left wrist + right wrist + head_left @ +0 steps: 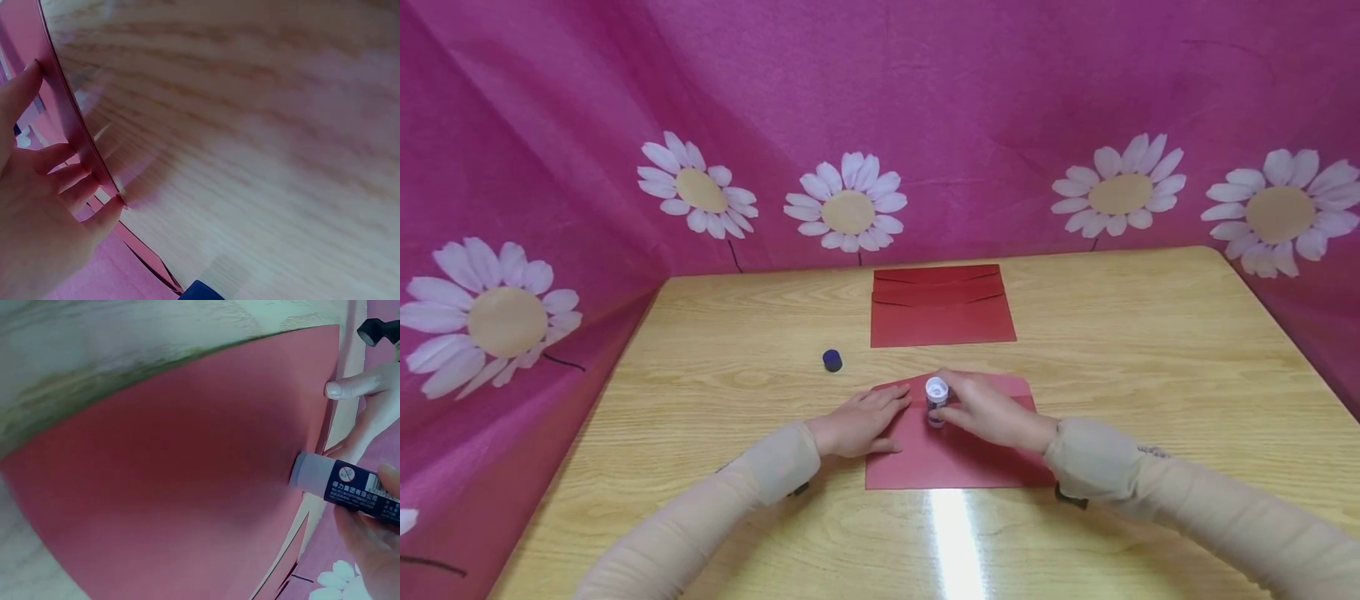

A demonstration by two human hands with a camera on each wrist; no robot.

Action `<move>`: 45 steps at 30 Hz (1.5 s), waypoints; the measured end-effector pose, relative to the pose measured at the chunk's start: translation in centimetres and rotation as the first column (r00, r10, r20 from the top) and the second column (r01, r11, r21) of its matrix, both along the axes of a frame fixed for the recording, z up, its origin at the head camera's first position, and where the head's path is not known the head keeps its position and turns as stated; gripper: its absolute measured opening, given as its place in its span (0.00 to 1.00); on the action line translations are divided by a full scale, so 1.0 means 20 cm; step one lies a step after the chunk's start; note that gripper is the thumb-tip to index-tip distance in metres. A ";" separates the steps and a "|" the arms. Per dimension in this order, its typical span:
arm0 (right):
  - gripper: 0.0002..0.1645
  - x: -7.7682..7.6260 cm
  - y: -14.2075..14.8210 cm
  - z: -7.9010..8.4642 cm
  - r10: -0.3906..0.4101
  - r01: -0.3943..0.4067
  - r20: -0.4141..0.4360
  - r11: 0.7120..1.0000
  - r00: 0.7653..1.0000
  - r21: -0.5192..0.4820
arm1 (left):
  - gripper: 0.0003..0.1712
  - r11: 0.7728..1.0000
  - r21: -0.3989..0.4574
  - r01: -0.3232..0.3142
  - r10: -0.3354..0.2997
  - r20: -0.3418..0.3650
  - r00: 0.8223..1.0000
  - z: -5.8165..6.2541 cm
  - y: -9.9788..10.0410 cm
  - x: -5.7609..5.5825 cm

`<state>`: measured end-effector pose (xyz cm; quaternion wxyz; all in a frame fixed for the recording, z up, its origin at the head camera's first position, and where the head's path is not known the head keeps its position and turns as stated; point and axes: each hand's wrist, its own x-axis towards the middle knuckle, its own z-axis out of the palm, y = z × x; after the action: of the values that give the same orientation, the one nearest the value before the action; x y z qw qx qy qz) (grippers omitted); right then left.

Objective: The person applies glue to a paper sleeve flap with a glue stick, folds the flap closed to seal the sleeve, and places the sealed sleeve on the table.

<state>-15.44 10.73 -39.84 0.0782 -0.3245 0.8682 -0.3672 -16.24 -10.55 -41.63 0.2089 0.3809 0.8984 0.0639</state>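
A red envelope (925, 471) lies flat with its flap (1011, 385) opened out on the far side. My left hand (857, 425) rests on the envelope's left part, fingers extended; in the left wrist view, this hand (44, 212) touches the paper along its edge. Upright over the fold near the flap stands a glue stick (937, 390), gripped between the thumb and fingers of my right hand (988, 412). Its white end and dark printed label show in the right wrist view, where the glue stick (356, 487) meets the paper. The exact contact spot is hidden.
Behind the envelope lie overlapping red envelopes (943, 327). A dark blue cap (832, 361) stands to their left on the wooden table (730, 333). A pink cloth with daisies (970, 108) hangs behind and at the sides of the table.
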 end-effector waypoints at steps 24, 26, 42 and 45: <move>0.13 0.02 0.22 -0.02 -0.034 0.035 -0.104 0.999 0.994 0.006 | 0.40 1.000 -0.017 0.005 -0.005 0.004 1.000 -0.01 0.00 -0.02; 0.13 0.02 0.23 -0.02 -0.033 0.033 -0.107 0.999 0.994 0.002 | 0.40 1.000 -0.018 0.004 -0.004 0.008 1.000 -0.01 0.00 -0.02; 0.17 0.02 0.15 0.00 -0.039 0.042 -0.102 0.999 0.994 0.026 | 0.40 1.000 -0.011 -0.017 0.017 0.016 1.000 0.00 0.00 0.00; 0.17 0.02 0.12 0.01 -0.040 0.045 -0.105 0.998 0.994 0.049 | 0.40 1.000 -0.015 -0.026 0.027 0.023 0.999 0.00 0.01 0.00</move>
<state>-15.12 13.12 -39.70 0.0334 -0.3224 0.8870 -0.3289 -16.24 -10.43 -41.67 0.2213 0.3666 0.9014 0.0646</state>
